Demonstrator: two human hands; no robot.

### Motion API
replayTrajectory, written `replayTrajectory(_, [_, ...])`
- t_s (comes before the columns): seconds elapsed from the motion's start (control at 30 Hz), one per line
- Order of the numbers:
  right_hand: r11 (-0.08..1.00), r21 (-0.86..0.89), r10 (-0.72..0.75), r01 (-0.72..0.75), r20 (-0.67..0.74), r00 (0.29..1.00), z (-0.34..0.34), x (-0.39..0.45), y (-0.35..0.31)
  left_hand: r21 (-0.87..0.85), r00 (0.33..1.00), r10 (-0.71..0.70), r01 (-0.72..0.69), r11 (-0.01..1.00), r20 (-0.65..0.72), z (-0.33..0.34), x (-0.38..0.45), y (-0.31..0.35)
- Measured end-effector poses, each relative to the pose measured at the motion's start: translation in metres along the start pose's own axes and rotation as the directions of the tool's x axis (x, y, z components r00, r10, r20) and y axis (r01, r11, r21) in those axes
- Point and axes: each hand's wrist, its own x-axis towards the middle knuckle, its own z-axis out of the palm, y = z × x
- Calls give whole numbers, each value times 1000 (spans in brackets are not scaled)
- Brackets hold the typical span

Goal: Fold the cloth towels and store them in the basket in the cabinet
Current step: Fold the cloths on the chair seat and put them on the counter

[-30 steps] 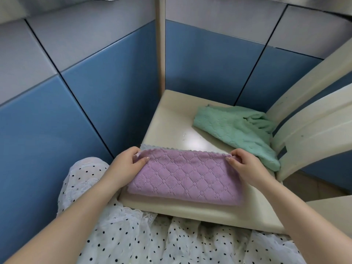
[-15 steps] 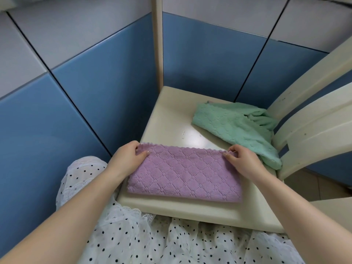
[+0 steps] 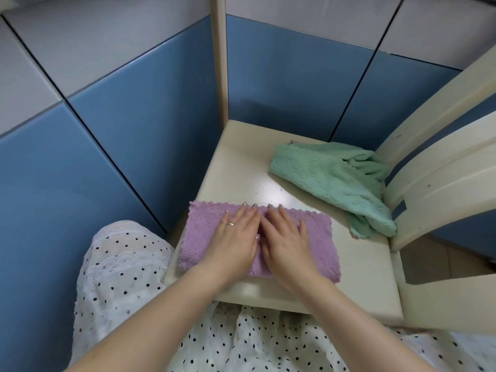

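A purple quilted towel (image 3: 319, 237), folded into a long strip, lies along the near edge of a cream chair seat (image 3: 241, 167). My left hand (image 3: 236, 234) and my right hand (image 3: 284, 237) lie flat side by side on its middle, fingers straight, pressing it down. A green towel (image 3: 330, 178) lies crumpled and unfolded at the seat's back right, against the chair back. No basket or cabinet interior is in view.
The chair's cream slatted back (image 3: 442, 157) curves up on the right. Blue and grey cabinet panels (image 3: 134, 124) close in on the left and behind. A cream post (image 3: 220, 63) rises at the seat's far corner. My dotted white skirt (image 3: 128, 277) is below.
Both hands let go of the towel's far corners and moved inward to its middle, where they now press flat. The towel's top layer now lies even with the far edge.
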Motion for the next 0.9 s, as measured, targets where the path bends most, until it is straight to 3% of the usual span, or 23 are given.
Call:
replayTrajectory(0.2, [991, -117, 83, -68, 128, 988, 8, -3, 5, 159, 996, -77, 69, 985, 45, 16, 1, -7])
replayTrajectory(0.7, [967, -215, 185, -139, 211, 960, -16, -28, 68, 241, 982, -178, 159, 957, 59, 7, -9, -51])
replayTrajectory(0.77, [976, -168, 164, -140, 141, 976, -22, -21, 66, 157, 996, -88, 90, 983, -19, 3, -12, -46])
replayTrajectory(0.83, [995, -34, 95, -94, 7, 995, -27, -10, 65, -29, 987, 99, -103, 994, -123, 2, -19, -34])
replayTrajectory(0.9, [998, 56, -31, 35, -84, 996, -28, 3, 58, -149, 942, 285, -312, 938, -178, 3, -27, -18])
